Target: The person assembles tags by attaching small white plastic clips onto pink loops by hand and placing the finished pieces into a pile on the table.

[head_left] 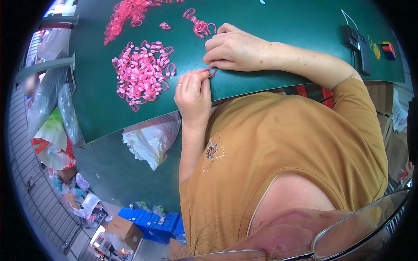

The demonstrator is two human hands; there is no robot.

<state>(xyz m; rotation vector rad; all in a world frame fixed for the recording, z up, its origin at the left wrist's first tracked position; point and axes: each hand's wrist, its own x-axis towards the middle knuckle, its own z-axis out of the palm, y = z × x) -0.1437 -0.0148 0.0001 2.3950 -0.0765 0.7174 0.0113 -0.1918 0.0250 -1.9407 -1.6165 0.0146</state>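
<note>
Near the front edge of the green table (pixel 261 82), my left hand (pixel 191 91) and my right hand (pixel 237 50) meet around a small pink-red cord piece (pixel 212 73). Fingers of both hands are pinched on it, and part of it is hidden by them. Just beyond my right hand lie several loose pink cord loops (pixel 201 27). To the left of my left hand is a big pile of pink cord loops with pale pink ends (pixel 141 74). A heap of plain pink strands (pixel 130 19) lies farther back.
A small pink piece (pixel 165 26) lies between the piles. At the right are a black device (pixel 357 50), yellow bands (pixel 375 50) and a red-yellow-blue block (pixel 388 51). A white plastic bag (pixel 152 139) hangs below the table's edge. Blue crates (pixel 152 222) and a carton (pixel 124 230) stand beyond.
</note>
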